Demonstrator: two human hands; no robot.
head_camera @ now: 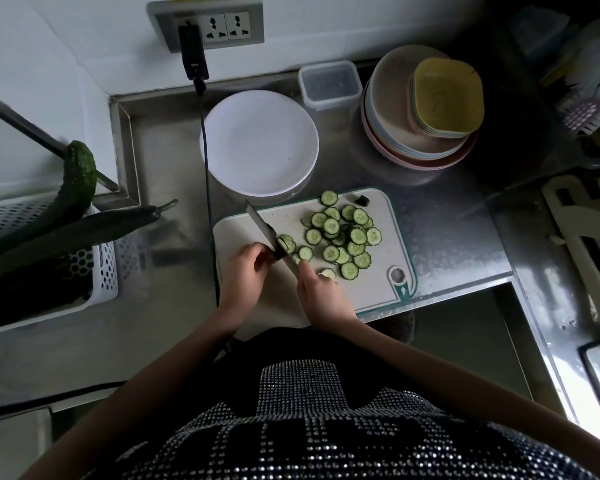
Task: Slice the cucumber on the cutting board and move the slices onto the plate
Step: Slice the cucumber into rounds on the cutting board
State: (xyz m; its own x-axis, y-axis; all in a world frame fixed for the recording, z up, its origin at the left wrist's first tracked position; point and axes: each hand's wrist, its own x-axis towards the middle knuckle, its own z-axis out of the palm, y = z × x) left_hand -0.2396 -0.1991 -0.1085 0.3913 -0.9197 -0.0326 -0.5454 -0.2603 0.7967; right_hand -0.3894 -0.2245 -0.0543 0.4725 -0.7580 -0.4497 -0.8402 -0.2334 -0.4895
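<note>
A white cutting board [383, 261] with a teal edge lies on the steel counter. Several round cucumber slices [343, 233] are spread over its middle and right. My right hand [321, 291] grips the handle of a knife [262, 225], whose blade points away to the upper left. My left hand [245, 270] is curled on the last short stub of cucumber [278, 255], right against the blade. A few fresh slices [287, 242] lean beside the blade. A dark cut-off end [362, 200] lies at the board's far edge. The white plate [258, 143] behind the board holds nothing.
A white basket [101, 271] with whole cucumbers [80, 233] stands at the left. A black cable [207, 174] runs down beside the plate and board. A clear lidded container [329, 84] and stacked bowls [420, 133] sit at the back right. The counter edge drops off just right of the board.
</note>
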